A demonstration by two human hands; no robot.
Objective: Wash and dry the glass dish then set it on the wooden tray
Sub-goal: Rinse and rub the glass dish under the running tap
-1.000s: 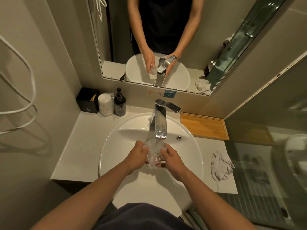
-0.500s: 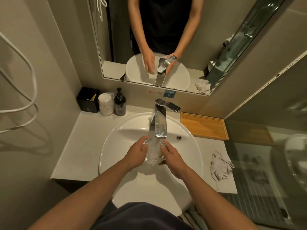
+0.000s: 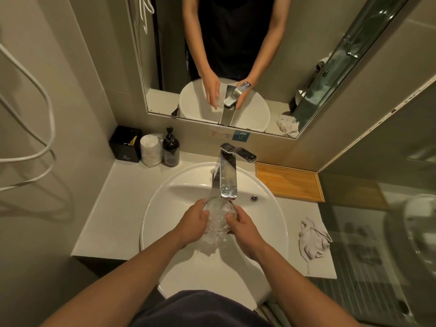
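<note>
A: What are the hands doing?

B: Both are over the white sink (image 3: 165,208). The left hand (image 3: 192,223) and the right hand (image 3: 243,230) have the glass dish (image 3: 219,213) between them. The left fingers (image 3: 204,214) are curled round its left side and the right ones round its right side, so both are gripping it.

A: Where is the dish exactly?

B: It is held above the bowl of the sink, just under the spout of the tap (image 3: 227,178), which rises right beyond the fingers. Water bubbles in the dish and splashes down below it.

A: What is off to the sides?

B: Well to the right of the fingers, a crumpled white cloth (image 3: 312,239) lies on the bench (image 3: 113,208). Further back on that side is the wooden tray (image 3: 289,182), against the wall, apart from the dish.

A: And to the left?

B: Beyond and left of the fingers, a dark pump bottle (image 3: 171,148), a wrapped white stack (image 3: 151,149) and a black box (image 3: 125,145) stand in a row at the back of the bench. Behind everything, the mirror (image 3: 306,55) reflects the hands and the tap.
</note>
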